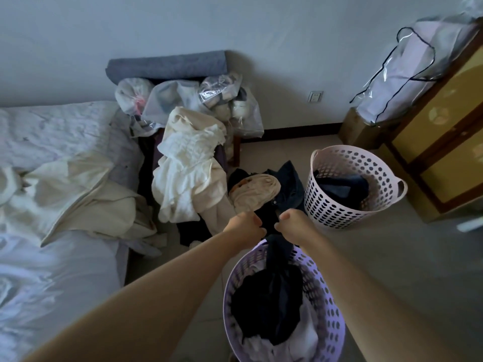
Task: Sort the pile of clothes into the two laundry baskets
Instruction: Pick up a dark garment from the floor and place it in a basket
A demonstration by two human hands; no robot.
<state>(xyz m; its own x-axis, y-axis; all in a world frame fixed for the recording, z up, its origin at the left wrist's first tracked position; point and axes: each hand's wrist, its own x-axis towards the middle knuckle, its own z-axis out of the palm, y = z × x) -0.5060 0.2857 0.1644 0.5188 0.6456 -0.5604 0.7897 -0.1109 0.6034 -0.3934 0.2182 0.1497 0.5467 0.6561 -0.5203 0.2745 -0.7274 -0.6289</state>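
Both hands are raised over the purple basket, holding one dark garment by its top edge. The left hand and the right hand sit close together, each grip curled tight round a bunch of the cloth, so the piece hangs straight down with its lower part inside the basket. Held high and pinched at two points like this, the garment stays clear of the rim and can be lowered in or lifted out cleanly; which of the two is intended cannot be judged from here.

The purple basket, nearest the person, holds that dark cloth on top of pale, whitish pieces. The pink basket stands farther off to the right, near a yellow cabinet, and contains dark items, possibly denim, though the light is too dim to be sure.

The pile of clothes lies on the floor between the bed and the pink basket: cream and white pieces heaped at the left, a tan item and dark ones beside them. Much remains unsorted.
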